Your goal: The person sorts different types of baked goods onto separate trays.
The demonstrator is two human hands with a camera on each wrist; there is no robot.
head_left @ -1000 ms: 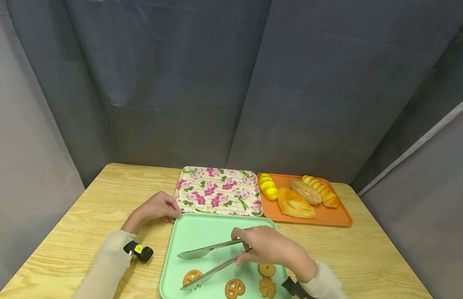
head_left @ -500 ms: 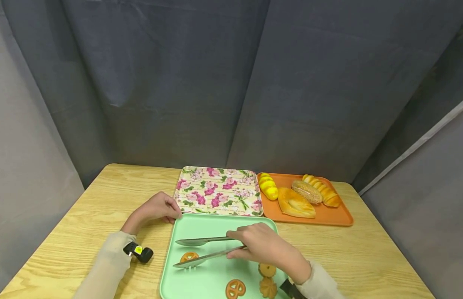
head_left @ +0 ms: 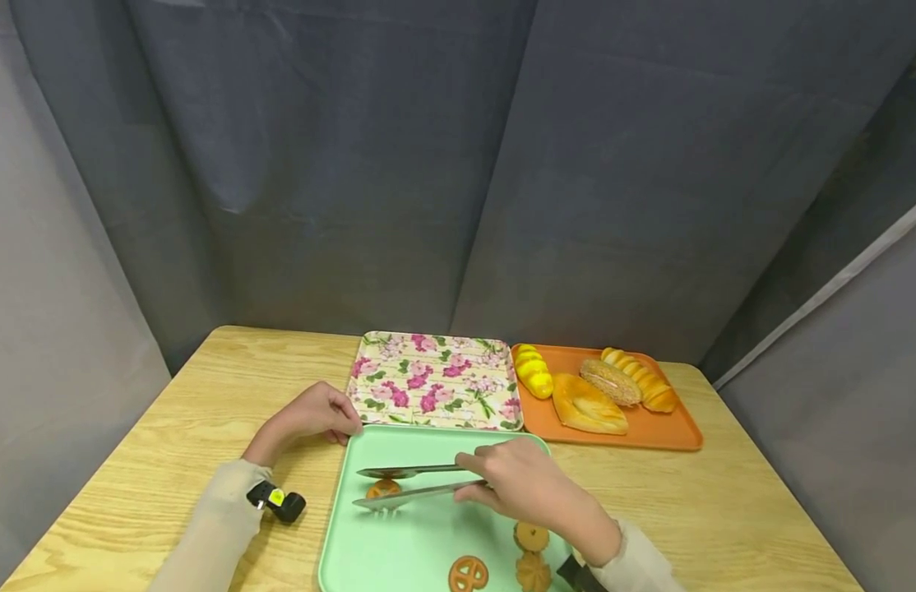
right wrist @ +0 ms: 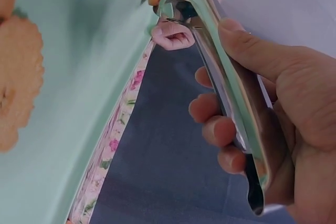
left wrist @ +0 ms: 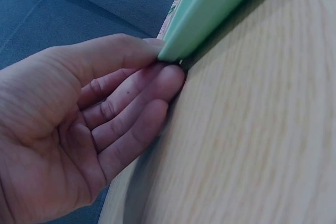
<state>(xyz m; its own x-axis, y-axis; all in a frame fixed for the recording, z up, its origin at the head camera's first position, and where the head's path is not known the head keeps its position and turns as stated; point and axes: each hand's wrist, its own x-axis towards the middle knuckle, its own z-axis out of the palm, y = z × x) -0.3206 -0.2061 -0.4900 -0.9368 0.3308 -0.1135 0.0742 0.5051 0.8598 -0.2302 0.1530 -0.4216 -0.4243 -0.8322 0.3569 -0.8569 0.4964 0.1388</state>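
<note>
In the head view my right hand (head_left: pixel 523 487) grips metal tongs (head_left: pixel 423 493) above the light green tray (head_left: pixel 399 547). The two tips of the tongs lie on either side of a pretzel-shaped cookie (head_left: pixel 384 488); whether they touch it is hard to tell. The right wrist view has the thumb and curled fingers around the tongs' handle (right wrist: pixel 244 108). At the tray's far left corner, my left hand (head_left: pixel 316 415) pinches the rim, its thumb (left wrist: pixel 131 53) on the corner in the left wrist view. A second pretzel cookie (head_left: pixel 469 573) lies nearer the front.
Two round cookies (head_left: pixel 532 537) lie at the green tray's right side. Behind it sits a floral tray (head_left: pixel 436 378). An orange tray (head_left: pixel 539 419) at the back right bears several breads (head_left: pixel 587 404). Dark curtains (head_left: pixel 458 164) hang behind the wooden table (head_left: pixel 169 436).
The tongs have moved away from me and their arms have come closer together. The far-left pretzel has shifted toward the back of the tray. My left hand stays at the corner.
</note>
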